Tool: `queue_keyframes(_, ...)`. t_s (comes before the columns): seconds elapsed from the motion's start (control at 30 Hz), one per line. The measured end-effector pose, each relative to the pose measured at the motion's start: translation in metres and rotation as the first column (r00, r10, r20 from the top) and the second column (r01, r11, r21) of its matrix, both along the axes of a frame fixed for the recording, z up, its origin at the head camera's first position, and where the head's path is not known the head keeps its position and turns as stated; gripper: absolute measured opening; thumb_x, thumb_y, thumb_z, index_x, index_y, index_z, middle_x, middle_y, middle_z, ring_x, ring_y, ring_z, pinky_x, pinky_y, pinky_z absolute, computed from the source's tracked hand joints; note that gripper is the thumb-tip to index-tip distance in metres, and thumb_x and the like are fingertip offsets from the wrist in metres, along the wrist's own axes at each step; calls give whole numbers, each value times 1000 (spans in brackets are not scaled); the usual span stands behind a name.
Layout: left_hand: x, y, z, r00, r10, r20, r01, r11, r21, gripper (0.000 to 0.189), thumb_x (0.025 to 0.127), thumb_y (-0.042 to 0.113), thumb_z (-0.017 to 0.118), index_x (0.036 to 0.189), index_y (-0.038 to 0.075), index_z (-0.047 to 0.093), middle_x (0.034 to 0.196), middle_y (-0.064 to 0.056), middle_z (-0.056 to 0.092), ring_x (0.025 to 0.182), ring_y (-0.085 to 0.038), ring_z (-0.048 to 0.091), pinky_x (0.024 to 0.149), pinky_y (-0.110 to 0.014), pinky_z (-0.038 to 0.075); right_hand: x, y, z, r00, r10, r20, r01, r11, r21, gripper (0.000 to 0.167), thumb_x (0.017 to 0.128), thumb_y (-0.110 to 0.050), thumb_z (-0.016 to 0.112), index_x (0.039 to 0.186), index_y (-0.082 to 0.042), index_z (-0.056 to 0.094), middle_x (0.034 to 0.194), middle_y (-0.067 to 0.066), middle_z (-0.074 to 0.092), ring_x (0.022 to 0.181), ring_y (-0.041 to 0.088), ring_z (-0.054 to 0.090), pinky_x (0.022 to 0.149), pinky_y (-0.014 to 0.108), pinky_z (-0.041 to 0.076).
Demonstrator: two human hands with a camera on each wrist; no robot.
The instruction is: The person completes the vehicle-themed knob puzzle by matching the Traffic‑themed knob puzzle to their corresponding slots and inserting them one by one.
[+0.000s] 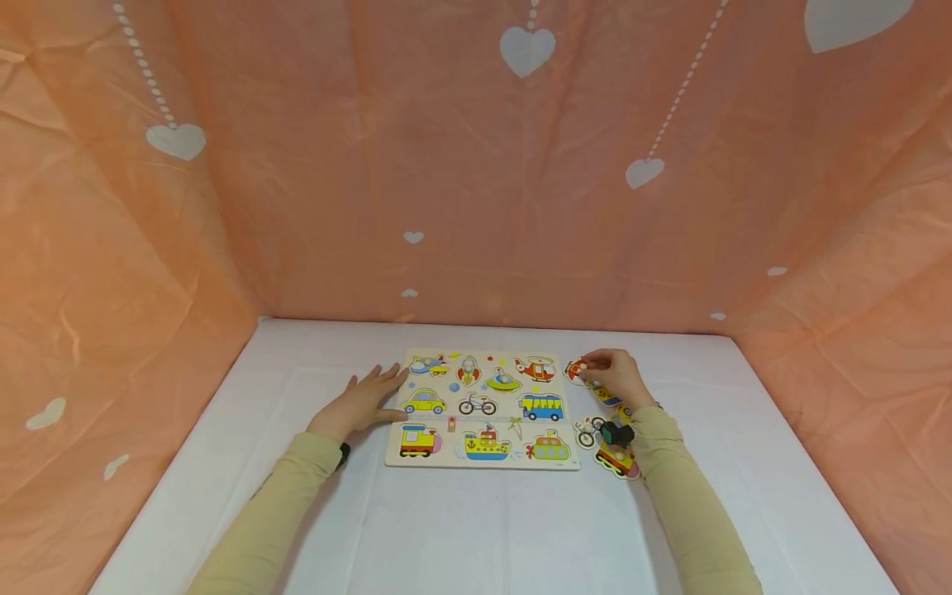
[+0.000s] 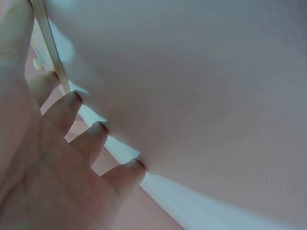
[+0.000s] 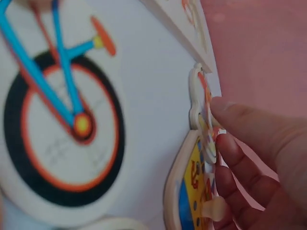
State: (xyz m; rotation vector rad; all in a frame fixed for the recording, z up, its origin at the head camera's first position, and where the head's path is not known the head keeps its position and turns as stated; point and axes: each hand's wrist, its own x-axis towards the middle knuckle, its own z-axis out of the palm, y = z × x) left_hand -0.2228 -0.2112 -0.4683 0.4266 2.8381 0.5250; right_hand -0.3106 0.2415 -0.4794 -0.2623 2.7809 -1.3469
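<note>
A wooden puzzle board (image 1: 446,421) with printed vehicles lies on the white table. My left hand (image 1: 364,403) is spread at its left edge, thumb and fingertips touching the edge and table; the left wrist view shows the board's edge (image 2: 50,45) beside the straight fingers. To the board's right, my right hand (image 1: 619,376) pinches a red helicopter puzzle piece (image 1: 573,369) between thumb and fingers. That piece (image 3: 195,96) stands close to the boat piece (image 3: 196,191) in the right wrist view. The bicycle piece (image 1: 587,433) and train piece (image 1: 616,460) lie nearer the right wrist.
A yellow piece (image 1: 625,413) is partly hidden by the right wrist. Loose pieces overlap beside the board's right side. An orange curtain (image 1: 476,182) with white hearts hangs behind the table (image 1: 446,529) and along both sides.
</note>
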Motion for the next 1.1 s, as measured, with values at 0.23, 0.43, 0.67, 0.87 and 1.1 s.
queue_keyframes(0.23,1,1,2,1000,2,2,-2,1000,-5,89,81,49,70,151,10,30,155,-16,24,141,-44,13,107,-68,8,1,0,0,999,-29,-18,29,999,28,29,82,-11,76,105,5,68,90,12,67,80,20,61,66,25,50)
queue_keyframes(0.43,1,2,2,1000,3,-6,-3,1000,-2,88,81,48,70,150,9,31,154,-17,25,140,-44,14,106,-68,9,3,-2,3,998,-55,-11,55,997,50,28,83,-14,76,102,5,68,87,11,65,75,20,57,63,27,48)
queue_keyframes(0.67,2,2,-1,1000,6,-12,-6,1000,-1,88,81,48,70,150,9,32,154,-17,25,140,-45,14,106,-68,9,2,-2,0,998,-68,-7,68,995,74,24,84,-14,75,97,5,70,86,11,67,73,19,59,62,27,48)
queue_keyframes(0.87,2,2,-1,1000,7,-14,-7,1000,-8,88,81,48,70,150,9,32,154,-16,25,141,-44,14,107,-68,9,1,-2,2,999,-51,-3,51,995,84,22,84,-14,75,96,4,70,86,11,68,76,20,60,65,28,49)
queue_keyframes(1.1,0,1,-1,1000,11,-8,-11,1000,-17,88,81,49,70,150,10,32,155,-16,25,141,-43,14,107,-67,9,1,-1,8,1000,-7,-17,8,997,71,22,87,-13,72,101,4,69,93,13,67,83,22,62,71,32,52)
